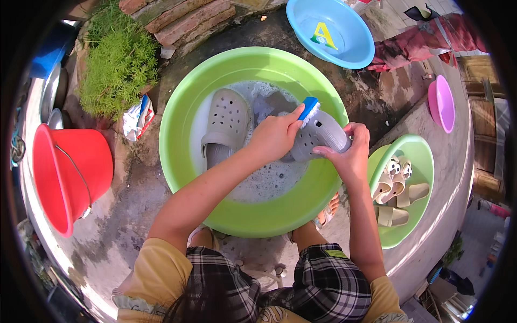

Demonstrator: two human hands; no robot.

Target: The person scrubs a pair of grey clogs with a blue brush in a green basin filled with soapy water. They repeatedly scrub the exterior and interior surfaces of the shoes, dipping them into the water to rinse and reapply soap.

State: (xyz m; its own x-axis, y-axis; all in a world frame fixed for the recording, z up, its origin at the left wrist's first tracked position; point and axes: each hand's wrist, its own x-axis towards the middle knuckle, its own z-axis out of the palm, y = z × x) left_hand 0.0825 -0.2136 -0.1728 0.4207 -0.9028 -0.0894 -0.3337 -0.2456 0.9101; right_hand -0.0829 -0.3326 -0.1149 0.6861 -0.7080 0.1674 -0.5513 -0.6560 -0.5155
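My left hand [274, 134] is closed round a blue scrubbing brush [309, 109] with white bristles, which rest against a grey clog [322, 134]. By one end my right hand [347, 145] grips that clog, tilted over the basin, thumb on the near side and fingers behind. A second grey clog [226, 116], with holes in its top, lies in the left part of the large green basin [177, 134]. Foamy water [264, 183] covers the basin's bottom. Something dark grey under the suds [272, 105] is partly hidden behind my left hand and the brush.
A red bucket [81, 172] stands at left, near a crumpled packet [138, 117] and a green plant [118, 70]. Beyond the basin is a blue basin [336, 27]. At right are a green tub [423, 161] holding several sandals and a purple basin [442, 104].
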